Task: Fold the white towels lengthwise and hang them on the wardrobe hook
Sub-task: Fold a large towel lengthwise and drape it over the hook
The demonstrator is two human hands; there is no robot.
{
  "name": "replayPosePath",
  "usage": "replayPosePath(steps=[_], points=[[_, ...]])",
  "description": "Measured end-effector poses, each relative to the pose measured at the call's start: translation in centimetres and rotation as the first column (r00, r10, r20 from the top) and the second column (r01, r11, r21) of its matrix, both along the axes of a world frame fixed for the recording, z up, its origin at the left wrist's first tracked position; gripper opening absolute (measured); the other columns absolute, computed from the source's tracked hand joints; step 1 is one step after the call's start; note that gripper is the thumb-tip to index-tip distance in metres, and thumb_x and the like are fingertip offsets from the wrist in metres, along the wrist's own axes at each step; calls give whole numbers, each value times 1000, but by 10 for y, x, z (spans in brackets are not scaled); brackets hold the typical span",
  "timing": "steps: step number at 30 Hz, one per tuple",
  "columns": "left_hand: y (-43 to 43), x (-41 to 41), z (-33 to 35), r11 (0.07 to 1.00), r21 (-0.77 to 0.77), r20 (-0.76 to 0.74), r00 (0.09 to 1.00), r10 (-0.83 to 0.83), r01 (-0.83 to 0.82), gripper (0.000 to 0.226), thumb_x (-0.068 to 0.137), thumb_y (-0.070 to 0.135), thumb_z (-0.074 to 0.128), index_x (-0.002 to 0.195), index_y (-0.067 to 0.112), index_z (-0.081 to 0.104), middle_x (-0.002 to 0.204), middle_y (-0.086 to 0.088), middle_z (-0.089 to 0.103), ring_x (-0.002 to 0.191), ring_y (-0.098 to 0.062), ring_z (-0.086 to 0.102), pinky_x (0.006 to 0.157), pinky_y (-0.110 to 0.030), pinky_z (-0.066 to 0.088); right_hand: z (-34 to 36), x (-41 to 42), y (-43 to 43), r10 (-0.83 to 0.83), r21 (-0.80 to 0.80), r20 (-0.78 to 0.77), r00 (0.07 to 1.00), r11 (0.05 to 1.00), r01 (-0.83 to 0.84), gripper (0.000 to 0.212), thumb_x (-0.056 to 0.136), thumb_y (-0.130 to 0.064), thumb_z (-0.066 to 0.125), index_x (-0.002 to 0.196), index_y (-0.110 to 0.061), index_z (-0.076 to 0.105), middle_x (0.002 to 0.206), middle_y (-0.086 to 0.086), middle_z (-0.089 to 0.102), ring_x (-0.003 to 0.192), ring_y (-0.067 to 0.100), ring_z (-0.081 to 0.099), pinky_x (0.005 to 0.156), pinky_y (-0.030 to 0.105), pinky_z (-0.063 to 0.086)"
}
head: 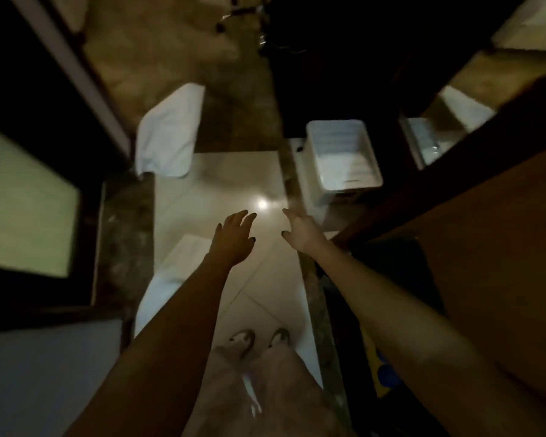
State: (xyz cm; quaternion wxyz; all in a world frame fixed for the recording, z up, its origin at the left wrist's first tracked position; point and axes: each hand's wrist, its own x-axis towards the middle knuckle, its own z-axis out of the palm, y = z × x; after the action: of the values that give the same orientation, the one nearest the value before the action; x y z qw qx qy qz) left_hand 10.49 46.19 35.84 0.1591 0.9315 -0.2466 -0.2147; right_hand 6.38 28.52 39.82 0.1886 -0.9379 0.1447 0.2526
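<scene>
Feet (260,337) in sandals stand on the glossy tiled floor (221,184), and from there we judge the task to be at its very start. Both arms reach forward and down. Our left hand (235,239) is spread with straight fingers and holds nothing. Our right hand (300,233), just beside it, is likewise loose and empty. Under the left forearm the near towel (183,257) lies on the floor as a long white band. The dim, blurred picture does not let us tell whether it is already folded lengthwise. Beyond the hands the far towel (167,134) also lies on the floor, well apart from the first, flat and oblong, with one near corner flopped over. To its right, a white basin (344,156) sits on a dark surface. A wooden panel (486,247) fills the right side; we cannot say whether it belongs to the wardrobe, and no hook shows anywhere. So, as we read it, no towel is hung or even in hand. Picking up, folding and hanging are all left to do for both, and the near one looks like the first within reach.
</scene>
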Motion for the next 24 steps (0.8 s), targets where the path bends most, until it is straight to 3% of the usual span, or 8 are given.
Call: replayPosePath(steps=[4,9,16,24], points=[[66,-8,-45,973,58,-40,974,225,-223,62,96,27,53,150,18,25,157,-6,24,142,-26,24,113,-48,27,-55,35,51,230,58,-95,968,972,-226,62,99,-27,48,154,-18,21,151,16,32,134,35,35,109,46,34],[130,-28,-102,921,155,-126,918,376,-356,62,97,29,51,151,19,22,158,-5,20,143,-25,21,113,-46,25,-123,59,98,376,105,-169,911,926,-363,61,101,-27,46,155,-19,19,154,16,28,136,36,33,110,45,33],[160,-3,-136,896,150,-210,872,442,-418,62,98,28,50,152,21,19,159,-5,18,144,-23,19,115,-45,22,-165,93,129,387,139,-266,883,922,-362,61,101,-27,46,154,-17,18,154,16,29,137,35,32,112,44,31],[158,113,-148,905,137,-164,892,421,-402,62,97,26,50,151,22,20,159,-3,20,144,-23,20,117,-45,21,-174,197,147,395,147,-212,894,917,-371,60,100,-26,49,154,-17,23,151,17,34,135,36,36,110,47,34]])
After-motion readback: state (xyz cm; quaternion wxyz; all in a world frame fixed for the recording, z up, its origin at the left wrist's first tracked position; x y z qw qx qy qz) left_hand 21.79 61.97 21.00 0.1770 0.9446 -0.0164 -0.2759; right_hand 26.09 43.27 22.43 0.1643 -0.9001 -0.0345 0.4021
